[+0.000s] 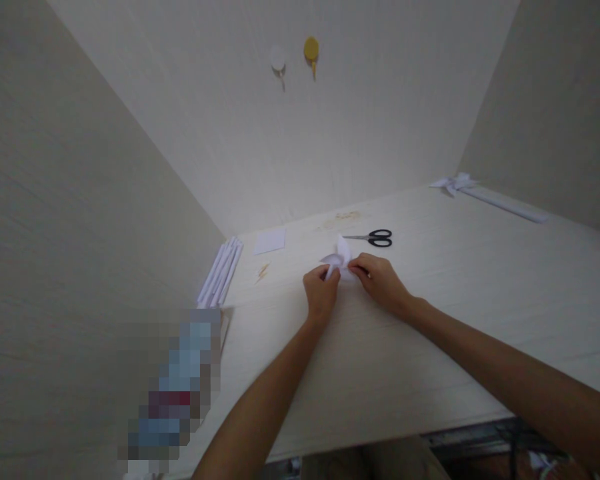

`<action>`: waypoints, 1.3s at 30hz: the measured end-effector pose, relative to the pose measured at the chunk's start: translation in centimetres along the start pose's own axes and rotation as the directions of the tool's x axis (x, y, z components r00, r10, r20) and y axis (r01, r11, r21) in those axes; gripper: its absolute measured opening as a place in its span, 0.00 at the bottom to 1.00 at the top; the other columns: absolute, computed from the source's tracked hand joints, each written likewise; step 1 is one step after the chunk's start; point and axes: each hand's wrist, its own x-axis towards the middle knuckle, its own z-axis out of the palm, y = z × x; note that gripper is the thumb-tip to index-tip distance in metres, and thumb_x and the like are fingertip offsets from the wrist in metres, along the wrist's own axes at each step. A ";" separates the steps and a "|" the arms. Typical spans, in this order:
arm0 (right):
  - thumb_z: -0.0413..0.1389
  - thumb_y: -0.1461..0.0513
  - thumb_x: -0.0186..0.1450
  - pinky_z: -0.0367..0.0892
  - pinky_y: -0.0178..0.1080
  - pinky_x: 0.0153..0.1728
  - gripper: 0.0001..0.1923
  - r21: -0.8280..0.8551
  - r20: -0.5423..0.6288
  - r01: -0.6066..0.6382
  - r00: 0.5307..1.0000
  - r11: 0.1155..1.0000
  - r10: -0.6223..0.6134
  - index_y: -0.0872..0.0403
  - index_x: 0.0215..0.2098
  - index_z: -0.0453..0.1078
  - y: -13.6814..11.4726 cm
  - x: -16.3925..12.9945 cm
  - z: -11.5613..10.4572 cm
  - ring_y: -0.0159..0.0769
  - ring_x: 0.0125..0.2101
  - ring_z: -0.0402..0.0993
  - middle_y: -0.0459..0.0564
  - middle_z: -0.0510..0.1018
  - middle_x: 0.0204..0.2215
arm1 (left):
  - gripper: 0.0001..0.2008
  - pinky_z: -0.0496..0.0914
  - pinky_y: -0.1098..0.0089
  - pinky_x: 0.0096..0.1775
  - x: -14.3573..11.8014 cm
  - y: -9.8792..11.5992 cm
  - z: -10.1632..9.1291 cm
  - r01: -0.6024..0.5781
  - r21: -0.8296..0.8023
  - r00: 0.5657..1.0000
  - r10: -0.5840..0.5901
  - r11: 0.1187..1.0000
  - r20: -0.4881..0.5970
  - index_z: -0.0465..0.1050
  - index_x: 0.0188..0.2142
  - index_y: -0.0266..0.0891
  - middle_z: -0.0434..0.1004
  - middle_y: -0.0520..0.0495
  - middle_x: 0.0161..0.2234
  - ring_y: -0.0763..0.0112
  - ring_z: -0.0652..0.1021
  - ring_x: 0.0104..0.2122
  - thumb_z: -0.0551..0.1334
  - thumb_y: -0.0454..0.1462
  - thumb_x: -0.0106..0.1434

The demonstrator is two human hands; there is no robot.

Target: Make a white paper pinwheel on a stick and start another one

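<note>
1. Left hand (321,291), arm extended forward, pinches the near-left edge of a small folded white paper shape (341,259).
2. Right hand (380,280), knuckles up, grips its right side; the shape rests on the pale table (430,320).
3. Black-handled scissors (373,237) lie just beyond.

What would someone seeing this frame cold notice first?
First, the two hands at the table's middle: the left hand and right hand together pinch a small folded white paper piece. Just behind it lie black-handled scissors, with a white paper square to their left. A yellow round object hangs high on the back wall.
</note>
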 end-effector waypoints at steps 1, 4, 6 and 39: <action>0.48 0.68 0.58 0.61 0.35 0.30 0.08 0.001 0.001 -0.012 1.000 1.000 0.012 0.57 0.27 0.68 -0.2 0.0 0.0 0.34 0.27 0.67 0.51 0.72 0.25 | 0.11 0.53 0.75 0.22 0.0 0.0 0.0 0.001 -0.008 1.000 -0.001 1.000 -0.002 0.58 0.13 0.36 0.51 0.56 0.15 0.78 0.57 0.18 0.54 0.35 0.49; 0.48 0.68 0.57 0.61 0.34 0.27 0.07 0.005 0.005 -0.047 0.999 0.999 0.047 0.58 0.27 0.68 -0.6 -0.2 0.1 0.33 0.24 0.67 0.51 0.74 0.24 | 0.11 0.53 0.75 0.22 0.1 0.0 0.0 0.014 -0.036 1.000 -0.014 0.999 0.002 0.59 0.14 0.36 0.53 0.56 0.15 0.78 0.58 0.19 0.54 0.36 0.49; 0.49 0.68 0.57 0.61 0.34 0.27 0.07 0.006 0.000 -0.055 0.998 0.998 0.055 0.58 0.27 0.69 -0.8 -0.2 0.1 0.33 0.24 0.67 0.51 0.74 0.23 | 0.11 0.53 0.75 0.22 0.1 0.1 0.0 0.022 -0.043 1.000 -0.022 0.999 0.004 0.59 0.14 0.36 0.53 0.56 0.15 0.78 0.58 0.19 0.54 0.36 0.49; 0.47 0.70 0.57 0.61 0.34 0.29 0.09 -0.064 -0.073 0.029 0.997 0.998 -0.034 0.56 0.26 0.68 -0.4 -0.4 0.2 0.34 0.28 0.67 0.51 0.72 0.25 | 0.09 0.54 0.75 0.23 0.0 0.4 0.0 0.045 -0.037 0.999 -0.045 0.998 0.023 0.62 0.15 0.35 0.55 0.56 0.15 0.78 0.59 0.19 0.55 0.36 0.48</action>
